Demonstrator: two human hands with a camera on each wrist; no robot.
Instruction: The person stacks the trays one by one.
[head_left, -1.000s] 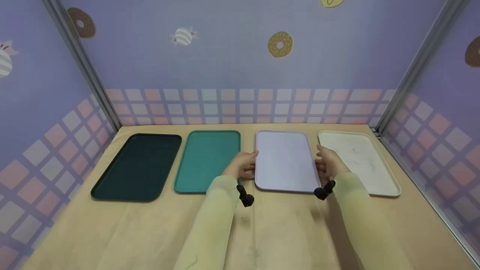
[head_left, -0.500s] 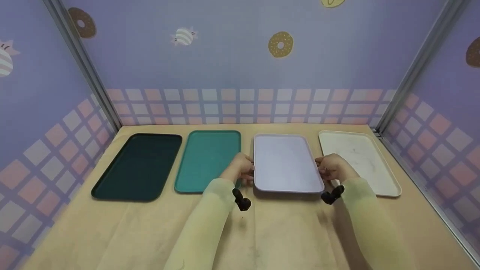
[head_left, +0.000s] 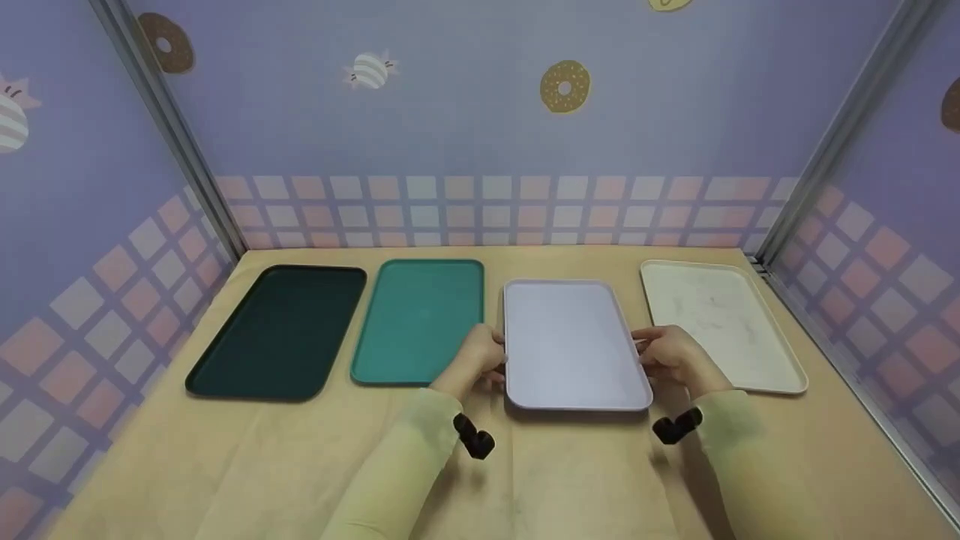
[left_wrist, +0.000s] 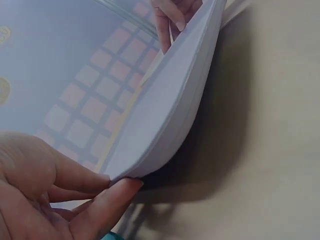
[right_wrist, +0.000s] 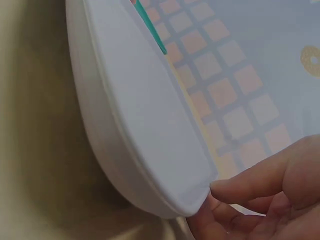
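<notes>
Both hands hold a pale lilac tray (head_left: 574,345) by its two long sides. My left hand (head_left: 476,358) pinches the left rim; in the left wrist view its thumb and fingers (left_wrist: 107,202) close on the tray edge. On the opposite rim, my right hand (head_left: 673,356) pinches with the thumb (right_wrist: 250,180) over the edge and fingers curled beneath. A dark shadow lies under the tray in both wrist views, and its near edge sits above the table surface. The tray's top face is bare.
A teal tray (head_left: 420,319) lies just left of the left hand, with a dark green tray (head_left: 277,330) beyond it. A white tray (head_left: 720,322) lies right of the right hand. The beige table (head_left: 262,472) meets patterned walls (head_left: 465,120) at its back and sides.
The hands have taken hold of the lilac tray's sides, lifted it a little and drawn it toward the person. The other trays stay where they were.
</notes>
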